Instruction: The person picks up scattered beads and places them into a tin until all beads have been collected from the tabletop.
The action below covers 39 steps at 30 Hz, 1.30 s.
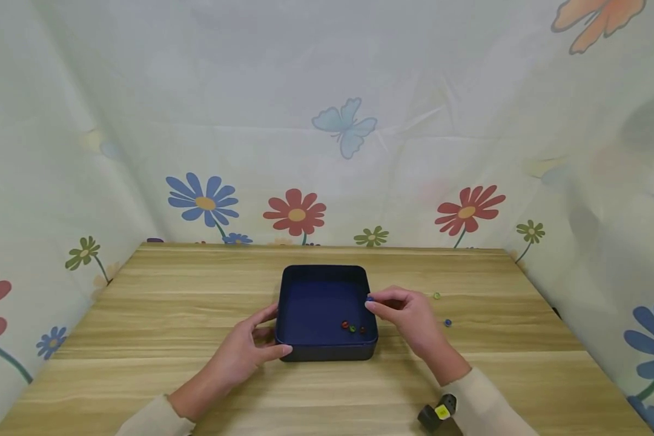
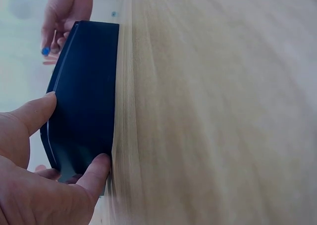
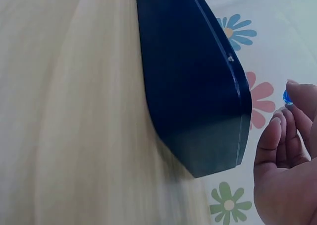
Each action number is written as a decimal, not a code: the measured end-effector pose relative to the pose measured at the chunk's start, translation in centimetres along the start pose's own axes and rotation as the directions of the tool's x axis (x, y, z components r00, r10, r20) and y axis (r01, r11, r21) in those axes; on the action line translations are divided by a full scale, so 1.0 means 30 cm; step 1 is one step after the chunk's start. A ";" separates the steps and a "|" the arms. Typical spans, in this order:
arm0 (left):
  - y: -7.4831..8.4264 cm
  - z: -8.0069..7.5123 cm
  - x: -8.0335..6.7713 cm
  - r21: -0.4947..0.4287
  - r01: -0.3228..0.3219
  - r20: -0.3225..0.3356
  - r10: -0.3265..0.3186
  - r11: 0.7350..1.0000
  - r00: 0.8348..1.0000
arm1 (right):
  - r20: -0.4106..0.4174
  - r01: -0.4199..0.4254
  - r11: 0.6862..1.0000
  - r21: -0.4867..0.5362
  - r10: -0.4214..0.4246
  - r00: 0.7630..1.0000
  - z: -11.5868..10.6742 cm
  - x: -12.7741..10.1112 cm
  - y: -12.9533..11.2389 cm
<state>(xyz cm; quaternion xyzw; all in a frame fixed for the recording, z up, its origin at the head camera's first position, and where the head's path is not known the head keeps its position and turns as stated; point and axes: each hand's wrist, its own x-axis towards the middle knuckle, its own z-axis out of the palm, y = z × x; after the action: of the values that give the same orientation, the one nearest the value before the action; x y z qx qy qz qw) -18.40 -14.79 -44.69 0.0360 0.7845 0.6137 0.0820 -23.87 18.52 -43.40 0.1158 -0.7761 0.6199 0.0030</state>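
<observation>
A dark blue, square, open-topped box [image 1: 327, 353] stands on the table. My left hand [image 1: 245, 350] holds its near left corner, with the thumb on the front side and the other fingers along the left side. Between thumb and fingertips, my right hand [image 1: 411, 316] pinches a small blue glass marble [image 3: 287, 97] just above the box's right rim. Inside, near the front right, lie a green marble [image 1: 352, 329] and two reddish ones, a left one [image 1: 345, 325] and a right one [image 1: 362, 330].
Right of the box, a green marble [image 1: 436, 295] and a blue marble [image 1: 448, 323] lie loose on the wooden table [image 1: 196, 303]. A small black device with a yellow label [image 1: 442, 412] is by the right sleeve. Flower-printed cloth [image 1: 240, 139] hangs behind and at both sides.
</observation>
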 end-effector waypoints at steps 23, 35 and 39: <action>0.016 -0.008 0.001 0.023 -0.007 0.011 0.007 1.000 1.000 | 0.028 -0.061 0.997 -0.043 0.062 0.998 0.100 0.080 -0.077; 0.017 -0.005 0.001 0.040 -0.007 0.001 0.007 0.999 1.000 | 0.072 -0.068 0.998 -0.018 0.069 0.995 0.145 0.118 -0.094; 0.016 -0.004 0.002 0.047 -0.005 -0.002 0.005 0.999 1.000 | 0.075 -0.081 0.997 -0.018 0.082 0.994 0.161 0.132 -0.097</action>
<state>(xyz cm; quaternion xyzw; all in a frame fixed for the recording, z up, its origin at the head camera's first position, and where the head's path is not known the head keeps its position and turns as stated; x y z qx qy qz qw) -18.51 -14.78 -44.19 0.0393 0.7987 0.5952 0.0786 -26.51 12.58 -41.12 0.1074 -0.7842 0.6090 -0.0507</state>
